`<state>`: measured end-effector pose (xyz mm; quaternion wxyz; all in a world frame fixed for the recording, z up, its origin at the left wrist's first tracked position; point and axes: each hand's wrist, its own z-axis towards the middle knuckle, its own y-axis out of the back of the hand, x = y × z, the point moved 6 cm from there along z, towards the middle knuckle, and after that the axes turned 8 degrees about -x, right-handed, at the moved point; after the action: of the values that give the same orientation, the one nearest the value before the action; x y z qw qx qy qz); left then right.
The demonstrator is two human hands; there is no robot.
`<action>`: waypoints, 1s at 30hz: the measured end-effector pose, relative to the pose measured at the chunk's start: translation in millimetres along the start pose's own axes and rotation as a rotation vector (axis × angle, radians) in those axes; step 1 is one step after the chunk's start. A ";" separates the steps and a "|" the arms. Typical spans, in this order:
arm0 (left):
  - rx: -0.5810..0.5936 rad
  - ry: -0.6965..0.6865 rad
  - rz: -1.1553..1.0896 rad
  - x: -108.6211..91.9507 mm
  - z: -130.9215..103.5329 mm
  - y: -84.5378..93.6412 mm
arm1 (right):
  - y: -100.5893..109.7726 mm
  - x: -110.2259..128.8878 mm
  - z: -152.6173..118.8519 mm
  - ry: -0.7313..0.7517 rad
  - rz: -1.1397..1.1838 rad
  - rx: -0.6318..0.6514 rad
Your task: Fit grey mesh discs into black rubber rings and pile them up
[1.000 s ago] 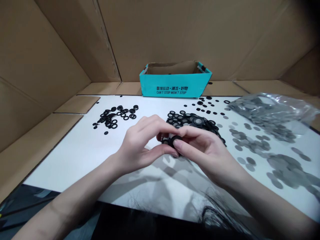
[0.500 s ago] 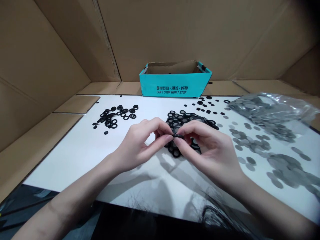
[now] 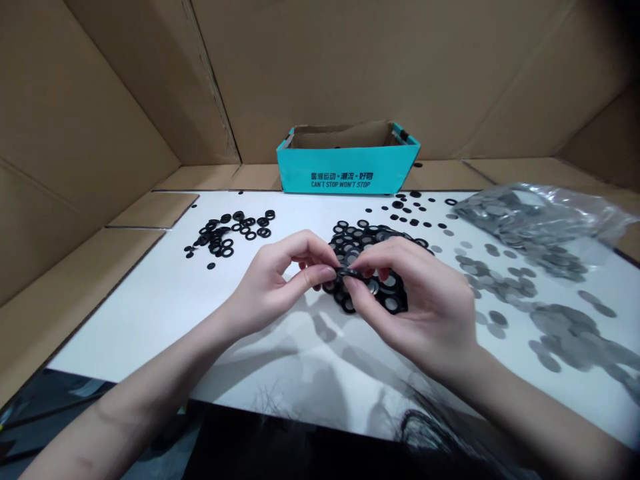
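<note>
Between both hands, over the white tabletop (image 3: 165, 320), is a small black ring (image 3: 351, 273) seen nearly edge-on. My left hand (image 3: 295, 280) pinches its left side between thumb and index finger. My right hand (image 3: 410, 287) is closed on its right side, thumb below and index finger above. Behind and beneath the fingers lies a pile of black rings with grey centres (image 3: 393, 303), partly hidden by my right hand. A smaller group of black rings (image 3: 227, 252) lies to the left.
A turquoise open box (image 3: 350, 170) stands at the back. On the right lie a clear plastic bag of grey discs (image 3: 525, 213) and loose grey discs (image 3: 570, 327). Small black discs (image 3: 399, 205) are scattered near the box. Cardboard walls (image 3: 350, 60) surround the table.
Both hands have shifted slightly left with the ring, and it now tilts a little, its right end lower. More of the pile shows between my hands.
</note>
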<state>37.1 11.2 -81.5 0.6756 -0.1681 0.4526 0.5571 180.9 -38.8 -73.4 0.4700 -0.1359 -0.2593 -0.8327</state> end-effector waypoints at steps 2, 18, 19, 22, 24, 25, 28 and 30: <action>0.004 -0.022 0.014 -0.4 -0.1 0.2 | 0.9 0.4 0.0 0.021 -0.002 -0.009; 0.052 -0.020 0.034 2.1 1.7 2.2 | 2.3 8.9 1.7 0.195 -0.050 0.011; 0.080 -0.014 0.020 1.7 2.0 1.9 | 4.0 10.6 2.3 0.220 -0.064 -0.008; 0.179 0.025 -0.015 0.4 1.6 -1.9 | 6.9 14.4 2.7 0.289 -0.117 -0.047; 0.208 0.050 -0.036 -1.0 0.8 -4.3 | 7.8 16.1 1.7 0.342 -0.150 -0.067; 0.206 0.057 -0.044 -1.9 0.6 -4.9 | 7.8 16.5 1.0 0.366 -0.165 -0.070; 0.204 0.065 -0.045 -3.8 -0.1 -6.5 | 7.1 16.0 -0.8 0.413 -0.195 -0.046; 0.220 0.076 -0.047 -3.4 -0.7 -7.4 | 6.8 15.4 -1.1 0.424 -0.192 -0.017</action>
<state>43.6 6.2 -81.2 0.6854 -0.1246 0.5320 0.4813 178.8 -53.3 -64.9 0.4316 0.0634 -0.1594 -0.8856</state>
